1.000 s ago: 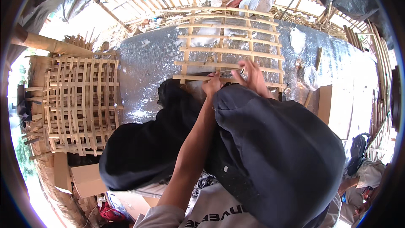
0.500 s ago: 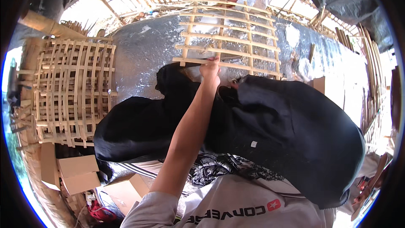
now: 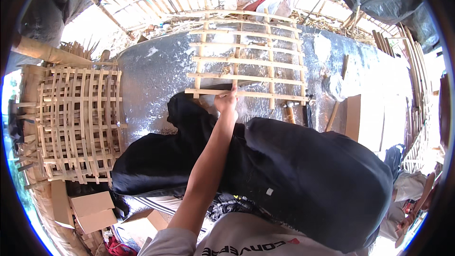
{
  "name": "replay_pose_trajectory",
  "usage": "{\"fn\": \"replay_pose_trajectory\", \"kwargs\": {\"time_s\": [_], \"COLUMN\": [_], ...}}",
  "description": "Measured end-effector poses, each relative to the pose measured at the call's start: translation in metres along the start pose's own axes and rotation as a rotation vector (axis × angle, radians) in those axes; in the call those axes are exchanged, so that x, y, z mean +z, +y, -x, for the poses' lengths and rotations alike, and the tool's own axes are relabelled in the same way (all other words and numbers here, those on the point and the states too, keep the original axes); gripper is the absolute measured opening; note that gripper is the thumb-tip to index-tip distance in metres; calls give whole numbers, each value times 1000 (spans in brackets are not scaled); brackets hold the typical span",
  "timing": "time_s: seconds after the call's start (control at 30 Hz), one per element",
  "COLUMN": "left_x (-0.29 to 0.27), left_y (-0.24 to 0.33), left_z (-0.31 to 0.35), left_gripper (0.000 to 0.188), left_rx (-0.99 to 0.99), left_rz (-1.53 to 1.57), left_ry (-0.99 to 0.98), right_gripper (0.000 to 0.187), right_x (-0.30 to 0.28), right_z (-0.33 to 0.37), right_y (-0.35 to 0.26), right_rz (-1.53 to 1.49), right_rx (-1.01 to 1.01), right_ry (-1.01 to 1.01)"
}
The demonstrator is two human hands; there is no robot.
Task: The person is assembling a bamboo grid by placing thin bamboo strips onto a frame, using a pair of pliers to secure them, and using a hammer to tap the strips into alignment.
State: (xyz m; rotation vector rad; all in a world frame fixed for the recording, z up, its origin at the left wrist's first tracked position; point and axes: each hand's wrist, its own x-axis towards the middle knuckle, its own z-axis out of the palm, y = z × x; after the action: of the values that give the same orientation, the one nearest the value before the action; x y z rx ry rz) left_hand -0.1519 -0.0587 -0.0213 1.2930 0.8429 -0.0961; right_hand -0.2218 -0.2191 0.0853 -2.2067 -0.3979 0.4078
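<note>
A bamboo lattice (image 3: 241, 60) of thin pale slats lies in front of me on the silvery sheet. My left hand (image 3: 226, 100) is closed around its near slat, left of the middle, with one finger reaching up along a crosswise strip. My left forearm crosses over my bent legs, dressed in black trousers (image 3: 313, 175). My right hand does not show. By the lattice's near right corner, partly hidden by my knee, is a tool with a wooden handle (image 3: 290, 113), perhaps a hammer. A dark, narrow thing (image 3: 308, 115) lies beside it.
A stack of similar lattices (image 3: 78, 123) stands at the left. Open cardboard boxes (image 3: 93, 212) sit below it. On the right are a cardboard piece (image 3: 352, 116), a clear plastic bag (image 3: 334, 87) and another person's hand (image 3: 406, 219). Bamboo fencing (image 3: 166, 0) runs along the back.
The view has tilted, so the lattice and my left hand appear lower and slightly further left. The wooden-handled tool now shows beside my knee. My left hand keeps its hold on the near slat.
</note>
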Motion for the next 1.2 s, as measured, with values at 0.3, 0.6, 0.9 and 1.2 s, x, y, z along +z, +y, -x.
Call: {"fn": "replay_pose_trajectory", "kwargs": {"time_s": [0.3, 0.6, 0.9, 1.2], "left_x": [-25, -39, -32, -33], "left_y": [3, -12, -10, -24], "left_z": [1, 6, 18, 12], "left_gripper": [31, 21, 33, 30], "left_rx": [-23, 57, 60, 20], "left_rz": [-129, 70, 68, 177], "left_ry": [-126, -330, -130, -136], "right_gripper": [46, 43, 42, 39], "right_x": [-28, -37, -36, -41], "right_z": [-90, -109, -107, -120], "right_y": [47, 81, 67, 79], "right_rz": [470, 325, 211, 121], "right_rx": [-341, -123, -66, -146], "right_ry": [270, 16, -45, -95]}}
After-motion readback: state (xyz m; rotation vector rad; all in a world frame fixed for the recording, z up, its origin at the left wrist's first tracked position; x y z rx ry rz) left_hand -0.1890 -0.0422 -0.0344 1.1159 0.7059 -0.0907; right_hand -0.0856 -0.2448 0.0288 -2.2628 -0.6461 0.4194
